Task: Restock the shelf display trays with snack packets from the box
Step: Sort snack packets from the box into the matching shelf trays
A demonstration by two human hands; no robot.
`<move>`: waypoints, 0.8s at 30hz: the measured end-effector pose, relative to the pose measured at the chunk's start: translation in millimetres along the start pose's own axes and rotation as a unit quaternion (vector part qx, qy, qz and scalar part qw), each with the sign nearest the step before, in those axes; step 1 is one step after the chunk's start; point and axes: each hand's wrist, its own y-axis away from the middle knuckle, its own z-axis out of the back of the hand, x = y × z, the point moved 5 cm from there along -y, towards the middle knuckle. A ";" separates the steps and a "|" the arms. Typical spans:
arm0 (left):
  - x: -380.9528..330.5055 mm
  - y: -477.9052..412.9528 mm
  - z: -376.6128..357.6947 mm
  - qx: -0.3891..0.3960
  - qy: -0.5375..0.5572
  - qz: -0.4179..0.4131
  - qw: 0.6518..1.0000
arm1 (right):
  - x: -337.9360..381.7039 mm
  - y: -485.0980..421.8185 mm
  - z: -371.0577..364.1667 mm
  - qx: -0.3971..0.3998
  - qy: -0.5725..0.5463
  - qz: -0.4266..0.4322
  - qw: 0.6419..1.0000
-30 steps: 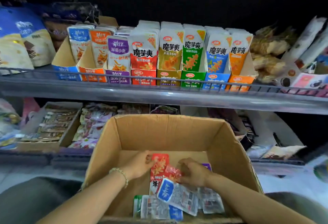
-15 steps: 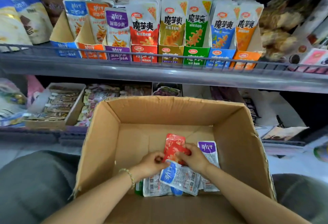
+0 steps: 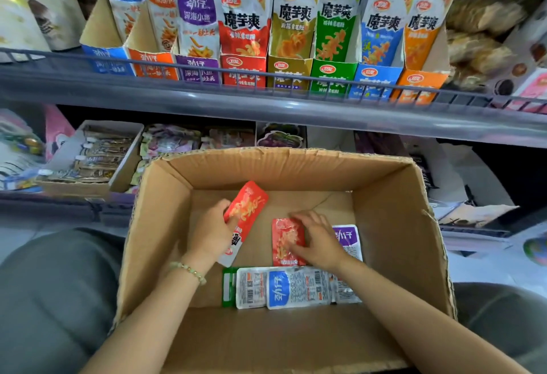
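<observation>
Picking step, I judge: the left hand (image 3: pixel 211 236) is pinching one red packet (image 3: pixel 248 207) in its grip inside the box (image 3: pixel 387 213); the right hand (image 3: pixel 319 243), grip spread, is pressing a second red packet (image 3: pixel 284 243) on the box floor; next, closing on it, then reaching for the red tray (image 3: pixel 242 73).

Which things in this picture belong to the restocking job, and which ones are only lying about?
Job: cardboard box; raised red packet, held by left hand; flat red packet, touched by right hand; blue packet; purple packet; red display tray.

Lying about: large bags; brown-stick tray; brown wrapped snacks.
</observation>
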 end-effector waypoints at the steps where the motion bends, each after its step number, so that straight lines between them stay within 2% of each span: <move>1: -0.6 0.4 0.9 0.006 -0.007 0.003 1.000 | 4.4 -0.7 -4.3 0.002 0.029 0.013 1.000; 5: -0.8 0.6 -6.4 0.056 0.002 0.024 0.998 | 6.6 -7.4 -11.0 0.025 0.078 -0.032 0.996; 7: -2.9 -0.8 -7.0 0.066 0.003 0.025 0.997 | 3.7 -8.3 -10.6 0.086 0.102 -0.046 0.990; 9: -7.0 -2.2 -5.5 0.076 0.001 0.019 0.997 | 4.9 -3.8 -5.4 0.170 -0.022 -0.060 0.983; 11: -10.8 -3.6 -2.2 0.087 -0.008 0.003 0.996 | 15.6 2.6 12.2 0.219 -0.167 -0.064 0.959; 16: -17.4 -3.7 9.4 0.095 0.014 -0.032 0.995 | 35.8 5.1 86.8 0.127 -0.349 -0.053 0.927; 19: -32.0 4.9 12.6 0.100 0.072 -0.009 0.992 | 38.5 4.4 104.1 0.071 -0.413 -0.058 0.906; 22: -50.4 17.3 6.5 0.188 0.215 0.053 0.957 | 46.3 2.3 97.6 0.037 -0.430 -0.049 0.901; 24: -60.1 22.9 -2.5 0.246 0.212 0.016 0.946 | 55.3 0.6 90.4 -0.006 -0.415 -0.035 0.909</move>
